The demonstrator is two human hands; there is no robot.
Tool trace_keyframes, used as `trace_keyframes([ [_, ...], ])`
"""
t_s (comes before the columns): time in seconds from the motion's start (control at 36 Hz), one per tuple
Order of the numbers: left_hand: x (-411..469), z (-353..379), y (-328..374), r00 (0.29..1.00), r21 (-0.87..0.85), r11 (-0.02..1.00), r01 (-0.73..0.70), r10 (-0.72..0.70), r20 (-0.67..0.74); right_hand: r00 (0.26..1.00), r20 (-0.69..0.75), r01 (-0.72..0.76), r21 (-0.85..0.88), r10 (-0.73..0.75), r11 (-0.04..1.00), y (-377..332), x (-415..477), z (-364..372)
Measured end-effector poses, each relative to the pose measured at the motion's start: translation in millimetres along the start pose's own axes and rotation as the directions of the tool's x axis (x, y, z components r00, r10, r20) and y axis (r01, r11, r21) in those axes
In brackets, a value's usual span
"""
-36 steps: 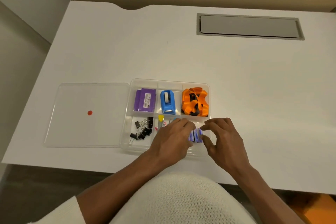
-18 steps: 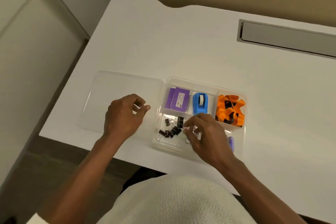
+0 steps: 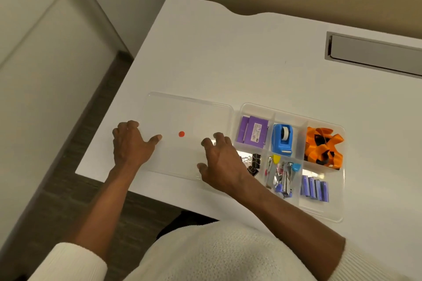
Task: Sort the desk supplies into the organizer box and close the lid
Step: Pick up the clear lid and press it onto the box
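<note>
The clear organizer box (image 3: 340, 191) stands open on the white desk, and its compartments hold purple boxes (image 3: 253, 131), a blue tape dispenser (image 3: 282, 139), an orange strap (image 3: 323, 148), black binder clips (image 3: 255, 163), mixed small pieces (image 3: 282, 175) and small purple staple boxes (image 3: 315, 188). Its clear lid (image 3: 189, 114), marked with a red dot (image 3: 181, 134), lies flat just left of the box. My left hand (image 3: 131, 143) sits at the lid's left edge with the thumb on top. My right hand (image 3: 222, 162) rests spread on the lid's right part, partly hiding the binder clips.
A grey cable slot (image 3: 374, 56) is set into the desk at the back right. The desk's left edge and front edge run close to the lid. A pale wall panel and dark floor lie to the left.
My right hand has left the box and moved left onto the lid's right side. My left hand has shifted to the lid's left edge. The view has swung further left.
</note>
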State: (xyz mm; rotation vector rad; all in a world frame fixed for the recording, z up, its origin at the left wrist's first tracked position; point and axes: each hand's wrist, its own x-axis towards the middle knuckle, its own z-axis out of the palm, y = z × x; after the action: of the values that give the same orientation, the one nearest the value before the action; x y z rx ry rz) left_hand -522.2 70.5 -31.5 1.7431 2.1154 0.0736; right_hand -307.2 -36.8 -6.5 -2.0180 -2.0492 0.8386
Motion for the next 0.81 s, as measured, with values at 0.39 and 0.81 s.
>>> trace_keyframes([
  [0.39,24,15,-6,0.997,0.151,0.988,-0.044,0.034,0.068,0.926,0.165,-0.312,-0.168,0.338,0.935,-33,35,40],
  [0.81,57,-3,-21,0.972,-0.251,0.940,0.231,-0.213,0.095,0.881,-0.042,-0.397,0.474,0.471,0.786,-48,45,46],
])
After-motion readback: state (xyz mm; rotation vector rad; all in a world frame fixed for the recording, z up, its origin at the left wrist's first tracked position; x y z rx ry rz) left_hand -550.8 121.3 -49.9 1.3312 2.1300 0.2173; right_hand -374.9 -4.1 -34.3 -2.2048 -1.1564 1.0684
